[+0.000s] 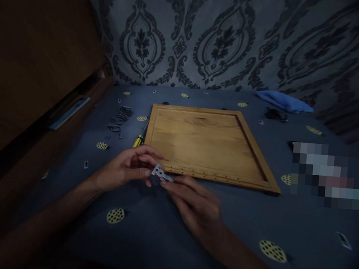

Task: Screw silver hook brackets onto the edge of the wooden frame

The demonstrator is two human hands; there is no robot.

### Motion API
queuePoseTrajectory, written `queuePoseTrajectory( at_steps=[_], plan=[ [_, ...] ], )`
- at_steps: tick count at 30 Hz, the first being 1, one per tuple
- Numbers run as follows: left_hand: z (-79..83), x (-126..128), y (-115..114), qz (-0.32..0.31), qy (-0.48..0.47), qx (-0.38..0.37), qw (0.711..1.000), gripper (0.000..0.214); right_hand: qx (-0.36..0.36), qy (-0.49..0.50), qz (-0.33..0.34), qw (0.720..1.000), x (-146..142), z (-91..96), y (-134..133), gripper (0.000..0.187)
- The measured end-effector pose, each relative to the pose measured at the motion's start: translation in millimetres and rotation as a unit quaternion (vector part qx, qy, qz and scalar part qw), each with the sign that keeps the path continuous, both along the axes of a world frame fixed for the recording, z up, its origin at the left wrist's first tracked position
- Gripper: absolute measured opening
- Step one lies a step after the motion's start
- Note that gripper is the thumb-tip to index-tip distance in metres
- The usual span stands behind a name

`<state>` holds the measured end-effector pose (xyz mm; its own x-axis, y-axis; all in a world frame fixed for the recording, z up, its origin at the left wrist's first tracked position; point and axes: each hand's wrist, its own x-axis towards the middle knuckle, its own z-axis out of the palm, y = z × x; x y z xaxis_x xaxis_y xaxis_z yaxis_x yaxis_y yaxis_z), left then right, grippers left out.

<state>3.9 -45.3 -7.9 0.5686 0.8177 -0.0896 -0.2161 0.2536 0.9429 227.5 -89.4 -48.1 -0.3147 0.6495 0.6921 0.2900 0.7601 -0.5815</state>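
Between my two hands is a small flat metal bracket [159,172] with several round holes, held just in front of a framed wooden panel [198,136]. My left hand [130,164] pinches its left end between thumb and fingers. The other end is gripped by the fingertips of my right hand [197,202]. A row of small dark holes runs along the panel's near edge. Beside the panel's left edge lies a screwdriver [138,141] with a yellow and black handle, its shaft pointing away from me.
Several dark metal loops [118,119] lie left of the panel, with small pieces [107,137] near them. A blue cloth [284,102] and a dark object [276,114] lie at the back right. A wooden cabinet [39,57] borders the left; patterned fabric covers the surface.
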Motion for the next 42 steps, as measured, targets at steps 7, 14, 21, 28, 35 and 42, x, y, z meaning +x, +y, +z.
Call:
queuePoseTrajectory(
  at_steps=[7, 14, 21, 28, 35, 42],
  plan=[
    [0.1, 0.9, -0.3, 0.003, 0.009, 0.009, 1.0, 0.03, -0.001, 0.003, -0.004, 1.0, 0.2, 0.2, -0.3, 0.04],
    [4.1, -4.9, 1.9, -0.004, 0.073, 0.055, 0.996, 0.009, -0.245, 0.141, 0.083, 0.956, -8.3, 5.1, -3.6, 0.022],
    [13.9, -13.1, 7.4, 0.02, 0.19, 0.096, 0.977, 0.016, -0.374, 0.134, 0.104, 0.912, -16.1, -3.3, -11.0, 0.022],
    [14.4, -5.9, 3.5, -0.007, 0.244, 0.107, 0.964, 0.017, -0.355, 0.05, 0.064, 0.931, -15.0, -4.4, -8.0, 0.011],
    [13.8, 1.6, -1.6, 0.022, 0.278, 0.188, 0.942, 0.025, -0.404, 0.092, 0.074, 0.907, -17.2, -0.3, -7.2, 0.007],
    [11.3, -4.1, -0.7, 0.075, 0.324, 0.236, 0.913, 0.023, -0.474, 0.147, 0.087, 0.864, -16.8, 5.5, -3.3, 0.015]
  ],
)
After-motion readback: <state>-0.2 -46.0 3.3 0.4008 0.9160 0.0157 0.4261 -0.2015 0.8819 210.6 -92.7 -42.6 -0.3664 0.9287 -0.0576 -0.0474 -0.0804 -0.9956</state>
